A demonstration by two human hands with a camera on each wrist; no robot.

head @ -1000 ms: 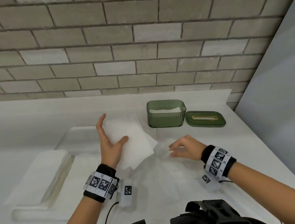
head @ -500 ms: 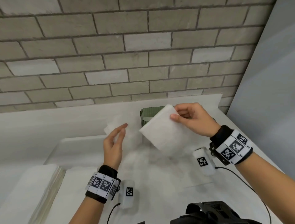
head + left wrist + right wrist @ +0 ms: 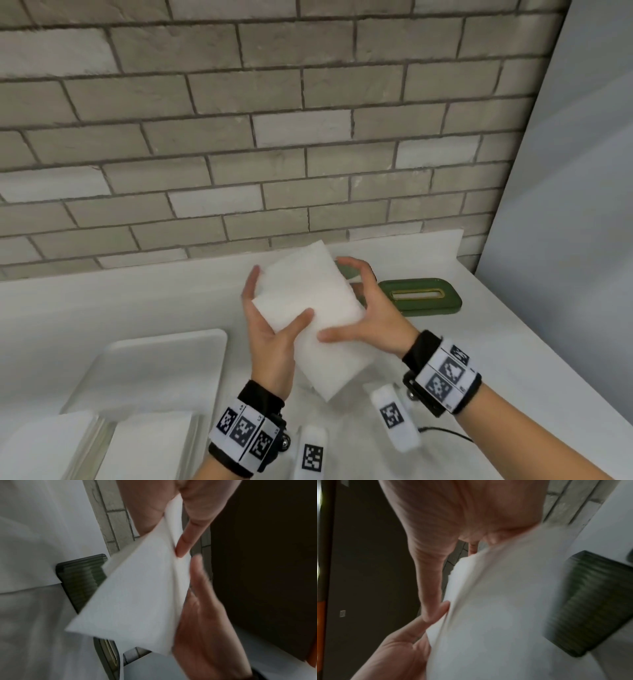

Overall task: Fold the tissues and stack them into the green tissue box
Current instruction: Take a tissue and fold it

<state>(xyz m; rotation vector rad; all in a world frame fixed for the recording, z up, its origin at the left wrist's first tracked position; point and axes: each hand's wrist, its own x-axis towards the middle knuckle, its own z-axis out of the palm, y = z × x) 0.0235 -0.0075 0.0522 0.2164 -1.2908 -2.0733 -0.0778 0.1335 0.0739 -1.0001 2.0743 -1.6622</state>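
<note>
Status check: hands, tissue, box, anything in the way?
Left hand and right hand both hold folded tissue in the air. Green tissue box behind it, lid off alongside. Nothing in the way.

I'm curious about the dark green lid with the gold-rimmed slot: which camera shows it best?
The head view: the dark green lid with the gold-rimmed slot lies flat on the white table, nearly all visible. The left wrist view catches only an edge of it; in the right wrist view I can't make it out.
</note>
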